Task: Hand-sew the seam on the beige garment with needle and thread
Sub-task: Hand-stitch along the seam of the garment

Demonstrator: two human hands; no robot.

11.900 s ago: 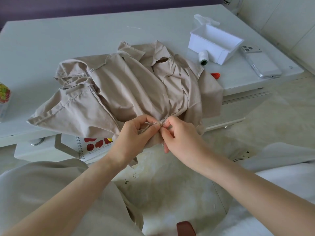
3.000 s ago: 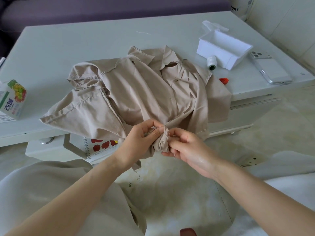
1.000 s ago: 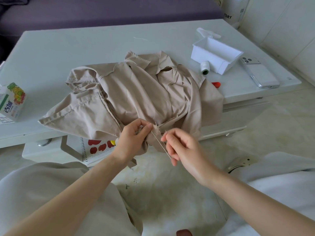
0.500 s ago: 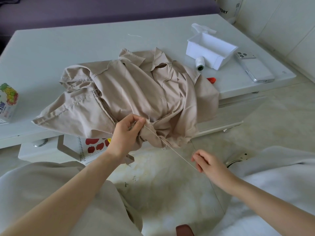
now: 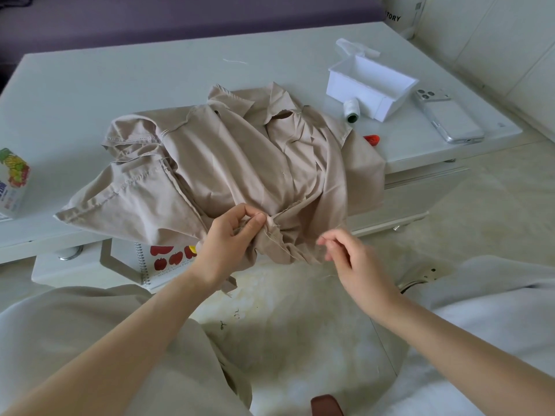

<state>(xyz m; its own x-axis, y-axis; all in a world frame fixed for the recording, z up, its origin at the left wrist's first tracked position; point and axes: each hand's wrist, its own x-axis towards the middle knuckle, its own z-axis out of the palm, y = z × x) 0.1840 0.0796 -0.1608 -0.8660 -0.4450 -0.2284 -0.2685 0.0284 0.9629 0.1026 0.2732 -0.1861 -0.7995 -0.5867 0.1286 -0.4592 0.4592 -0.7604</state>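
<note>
The beige garment (image 5: pixel 240 163) lay crumpled on the white surface (image 5: pixel 120 82), its near edge hanging over the front. The left hand (image 5: pixel 228 238) pinched a bunched fold of that hanging edge between thumb and forefinger. The right hand (image 5: pixel 351 259) hovered just beside the fold, fingers curled and blurred; whether they held a needle could not be told. A thread spool (image 5: pixel 351 110) lay beside a white box (image 5: pixel 372 85), a phone (image 5: pixel 447 118) near it.

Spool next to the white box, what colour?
Spool: white thread, dark green end. Head view.
</note>
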